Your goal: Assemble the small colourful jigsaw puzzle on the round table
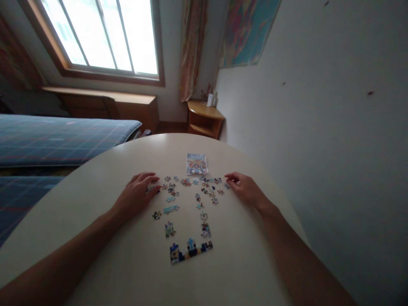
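Note:
Loose jigsaw pieces [191, 189] lie scattered across the middle of a round pale table [127, 161]. A joined strip of pieces [190, 250] sits nearest me, with small joined clusters [170, 230] above it. A small reference picture [196, 164] lies beyond the pieces. My left hand [137, 192] rests palm down at the left end of the scatter, fingers curled over a few pieces. My right hand [244, 188] lies at the right end, its fingertips pinched together on a piece [227, 185].
A bed with a blue checked cover [57, 140] stands to the left. A wooden corner shelf [204, 117] is behind the table, a white wall [318, 127] close on the right. A window [102, 34] and curtain [191, 46] are at the back.

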A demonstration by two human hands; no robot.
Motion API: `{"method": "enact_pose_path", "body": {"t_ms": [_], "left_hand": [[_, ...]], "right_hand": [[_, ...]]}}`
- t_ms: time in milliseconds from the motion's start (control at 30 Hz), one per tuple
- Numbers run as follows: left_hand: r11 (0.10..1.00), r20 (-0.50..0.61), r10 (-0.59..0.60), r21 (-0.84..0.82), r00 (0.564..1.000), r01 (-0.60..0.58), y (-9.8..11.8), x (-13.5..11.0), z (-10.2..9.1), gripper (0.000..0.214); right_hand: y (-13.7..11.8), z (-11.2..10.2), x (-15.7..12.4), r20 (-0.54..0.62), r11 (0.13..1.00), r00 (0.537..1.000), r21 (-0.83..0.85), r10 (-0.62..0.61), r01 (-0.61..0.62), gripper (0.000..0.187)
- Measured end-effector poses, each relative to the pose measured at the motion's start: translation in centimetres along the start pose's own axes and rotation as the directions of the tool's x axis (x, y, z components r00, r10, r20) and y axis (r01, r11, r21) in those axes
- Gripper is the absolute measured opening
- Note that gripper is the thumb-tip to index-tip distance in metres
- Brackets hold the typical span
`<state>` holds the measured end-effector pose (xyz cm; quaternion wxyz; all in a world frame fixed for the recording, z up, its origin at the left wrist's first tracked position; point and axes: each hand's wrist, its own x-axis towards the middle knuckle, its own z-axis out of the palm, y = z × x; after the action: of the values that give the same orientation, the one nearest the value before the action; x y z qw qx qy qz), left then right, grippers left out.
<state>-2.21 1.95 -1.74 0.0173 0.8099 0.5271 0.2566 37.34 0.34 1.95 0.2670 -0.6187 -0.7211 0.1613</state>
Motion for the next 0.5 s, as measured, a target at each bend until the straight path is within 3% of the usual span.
{"method": "enact_pose_path", "body": {"t_ms": [233,367,500], "left_hand": [[1.000,0.030,-0.003,0.003,1.000,0.003,0.0,-0.2,0.1,0.046],[1.000,0.048,0.000,-0.005,0.999,0.001,0.0,-0.2,0.0,0.045],[1.000,0.056,-0.001,-0.002,0.998,0.001,0.2,-0.2,-0.1,0.044]], "right_hand": [[0.2,0.4,0.2,-0.044,0.996,0.998,0.084,0.042,-0.038,0.030],[0.2,-0.4,0.1,-0.036,0.995,0.996,-0.061,0.081,-0.083,0.023],[-0.6,-1.1,-0.3,0.063,0.983,0.993,-0.162,0.102,-0.091,0.020]]}}
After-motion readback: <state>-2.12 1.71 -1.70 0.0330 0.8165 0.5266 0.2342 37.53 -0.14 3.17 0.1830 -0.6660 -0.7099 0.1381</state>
